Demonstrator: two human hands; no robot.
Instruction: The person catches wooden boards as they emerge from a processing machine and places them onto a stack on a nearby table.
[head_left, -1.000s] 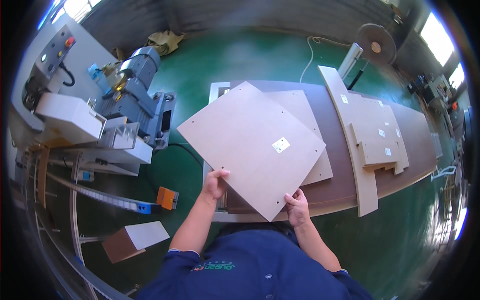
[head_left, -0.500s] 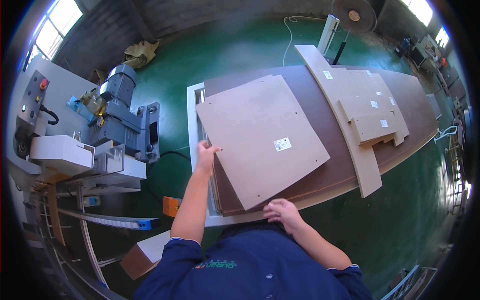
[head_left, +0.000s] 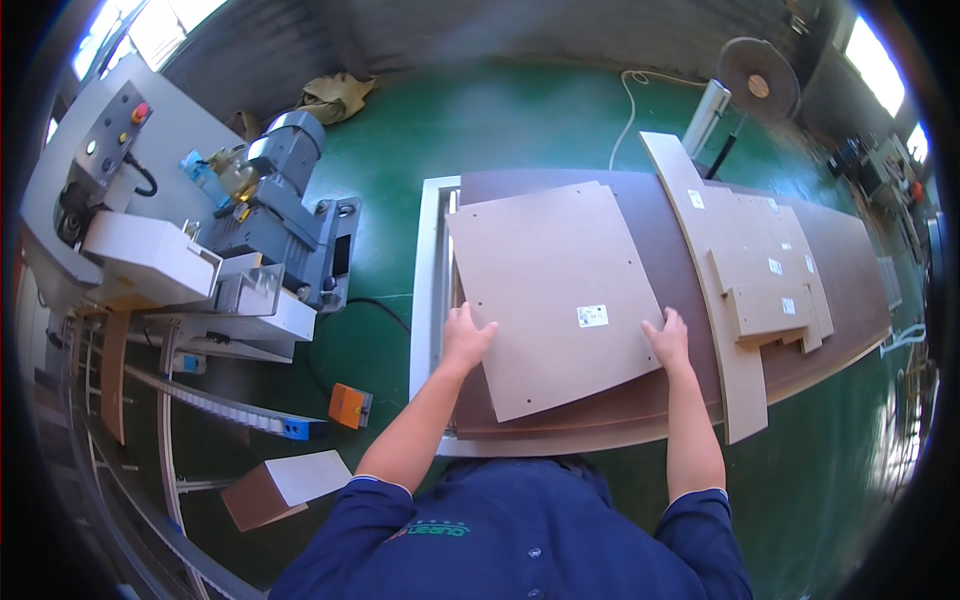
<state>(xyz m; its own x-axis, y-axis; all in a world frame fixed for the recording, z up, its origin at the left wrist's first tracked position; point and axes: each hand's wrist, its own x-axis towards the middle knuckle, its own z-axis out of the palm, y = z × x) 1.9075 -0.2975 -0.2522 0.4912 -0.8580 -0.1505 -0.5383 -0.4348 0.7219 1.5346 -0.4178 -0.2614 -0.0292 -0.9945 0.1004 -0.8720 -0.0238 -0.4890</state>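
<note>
Panel (head_left: 552, 297), long axis pointing away, far end leftward

Single view, from my head: left lens of worn pair, upright, unmirrored. Looks steeply down and forward, over my shirt (head_left: 540, 530) at 6 o'clock. Board (head_left: 550, 290) near lens, around dial centre; my left hand (head_left: 468, 338) just below centre, right hand (head_left: 670, 338) past 3, both near. Machine (head_left: 285, 205) farther off at 10; fan (head_left: 745, 85) far, between 1 and 2; wall (head_left: 520, 35) far at 12. Wide fisheye: straight edges bow toward dark rim.
</note>
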